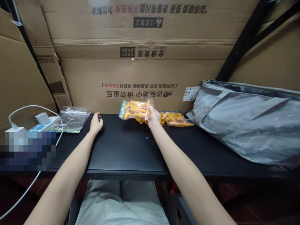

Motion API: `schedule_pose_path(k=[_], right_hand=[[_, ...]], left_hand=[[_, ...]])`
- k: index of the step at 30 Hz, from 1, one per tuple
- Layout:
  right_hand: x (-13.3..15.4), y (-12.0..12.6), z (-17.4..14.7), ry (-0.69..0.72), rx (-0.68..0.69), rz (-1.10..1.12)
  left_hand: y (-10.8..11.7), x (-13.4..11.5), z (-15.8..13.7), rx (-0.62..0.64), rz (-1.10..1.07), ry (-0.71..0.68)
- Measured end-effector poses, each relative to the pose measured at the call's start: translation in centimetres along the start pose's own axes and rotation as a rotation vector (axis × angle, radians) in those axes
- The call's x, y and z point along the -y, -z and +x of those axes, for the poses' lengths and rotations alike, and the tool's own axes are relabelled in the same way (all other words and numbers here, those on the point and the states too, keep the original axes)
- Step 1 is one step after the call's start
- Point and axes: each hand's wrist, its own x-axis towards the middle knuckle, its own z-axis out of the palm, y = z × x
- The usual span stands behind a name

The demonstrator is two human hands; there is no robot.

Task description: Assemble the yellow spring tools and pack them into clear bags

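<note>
My right hand (154, 118) grips the right end of a clear plastic bag (136, 109) of orange, horn-like pieces with a colourful printed header at its left end. It is held a little above the black table (122, 150). Behind and below it lie several loose orange tubular pieces (162, 118), partly hidden by the bag and the hand. Just right of them rests another clear bag (175, 119) of similar orange pieces. My left hand (96, 124) rests at the table's back left, its fingers loosely curled and apart, with nothing in them.
Flattened empty clear bags (70, 120) lie at the left, beside a white power strip (44, 123) with a white cable (35, 106). A large grey fabric bag (243, 125) fills the right side. Cardboard (140, 72) walls the back. A small blue spot (146, 137) marks the tabletop.
</note>
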Motion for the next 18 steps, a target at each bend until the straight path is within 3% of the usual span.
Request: schedule_pose_path(k=[2, 8, 10, 15, 18], right_hand=[[1.2, 0.8, 1.1, 0.125, -0.213, 0.034], [4.1, 5.8, 3.4, 0.335, -0.562, 0.102], [4.6, 7.8, 3.9, 0.335, -0.658, 0.033], [4.7, 11.5, 5.6, 0.33, -0.727, -0.011], [4.5, 12.5, 7.0, 0.286, -0.549, -0.074]], left_hand=[[0.0, -0.1, 0.0, 0.007, 0.001, 0.002], [0.0, -0.3, -0.2, 0.03, 0.015, -0.014], [0.0, -0.3, -0.2, 0.037, 0.02, -0.013], [-0.2, -0.3, -0.3, 0.054, 0.028, -0.006], [-0.3, -0.1, -0.2, 0.064, 0.031, 0.0]])
